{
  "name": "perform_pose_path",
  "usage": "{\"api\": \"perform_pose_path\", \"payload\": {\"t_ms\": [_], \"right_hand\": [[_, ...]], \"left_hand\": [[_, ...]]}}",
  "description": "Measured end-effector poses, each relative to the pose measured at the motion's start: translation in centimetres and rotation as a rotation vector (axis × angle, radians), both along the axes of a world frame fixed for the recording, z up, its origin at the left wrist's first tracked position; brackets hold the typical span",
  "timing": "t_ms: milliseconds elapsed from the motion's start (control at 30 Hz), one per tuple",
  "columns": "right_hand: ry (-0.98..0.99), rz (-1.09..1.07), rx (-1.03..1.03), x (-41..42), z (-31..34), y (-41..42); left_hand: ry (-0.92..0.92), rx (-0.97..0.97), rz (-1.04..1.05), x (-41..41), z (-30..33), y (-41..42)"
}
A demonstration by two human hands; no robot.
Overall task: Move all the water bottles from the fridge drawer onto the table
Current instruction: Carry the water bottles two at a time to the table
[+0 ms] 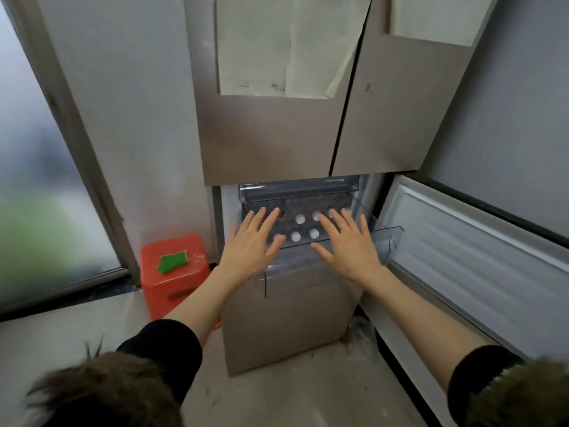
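the task looks barely begun: white-capped water bottles (303,227) stand upright in the open fridge drawer (386,238). left hand (251,241) and right hand (349,245) hover over them, each grip spread, holding nothing. no surface is in view.

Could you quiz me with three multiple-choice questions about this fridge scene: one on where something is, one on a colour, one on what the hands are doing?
1. Where is the orange stool?
A. left of the fridge
B. inside the drawer
C. right of the open door

2. What colour are the bottle caps in the drawer?
A. red
B. white
C. blue

3. How are the left hand and right hand?
A. each gripping a bottle
B. closed into fists
C. spread open, holding nothing

Answers: 1 A, it stands by the window wall; 2 B, round white tops show; 3 C, straight fingers hover above the caps.
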State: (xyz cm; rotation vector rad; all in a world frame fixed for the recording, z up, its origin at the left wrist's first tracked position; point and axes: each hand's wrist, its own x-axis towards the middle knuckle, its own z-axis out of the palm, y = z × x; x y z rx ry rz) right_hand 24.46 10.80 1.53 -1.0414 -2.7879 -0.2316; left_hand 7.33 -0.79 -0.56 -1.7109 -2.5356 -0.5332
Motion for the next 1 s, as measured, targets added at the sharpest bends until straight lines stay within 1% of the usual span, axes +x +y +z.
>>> {"api": "perform_pose_path", "payload": {"t_ms": [200,267,333,400,467,600,667,800,833,900,1000], "right_hand": [[0.044,-0.040,-0.191,-1.5,-3.3,7.7],[0.082,-0.052,-0.269,-1.8,-4.5,10.2],[0.072,-0.057,-0.321,-2.2,-5.5,13.1],[0.079,-0.047,-0.351,-3.0,-6.6,16.2],[0.130,-0.028,-0.408,-4.1,-7.7,19.3],[0.240,-0.057,-0.649,-6.5,-9.3,24.1],[0.261,-0.076,-0.782,-7.5,-9.9,26.0],[0.161,-0.127,-0.948,-10.0,-11.5,29.2],[0.165,-0.153,-0.991,-10.5,-11.9,29.7],[0.257,-0.234,-1.151,-11.5,-12.4,30.3],[0.455,-0.348,-1.469,-12.5,-12.8,30.8]], "left_hand": [[-0.073,-0.083,-0.015,-1.2,-2.3,6.7],[-0.123,-0.096,-0.004,-1.6,-3.1,9.0],[-0.197,-0.085,0.015,-2.0,-3.9,11.6],[-0.302,-0.060,0.043,-2.5,-4.8,14.5],[-0.443,-0.023,0.100,-2.9,-5.7,17.4],[-0.801,0.069,0.351,-3.2,-7.5,22.9],[-0.933,0.082,0.445,-3.2,-8.7,25.1],[-1.047,0.073,0.573,-3.6,-10.2,28.4],[-1.065,0.070,0.590,-3.8,-10.5,29.0],[-1.125,0.081,0.621,-4.4,-11.0,30.1],[-1.353,0.186,0.691,-4.9,-12.0,31.2]]}}
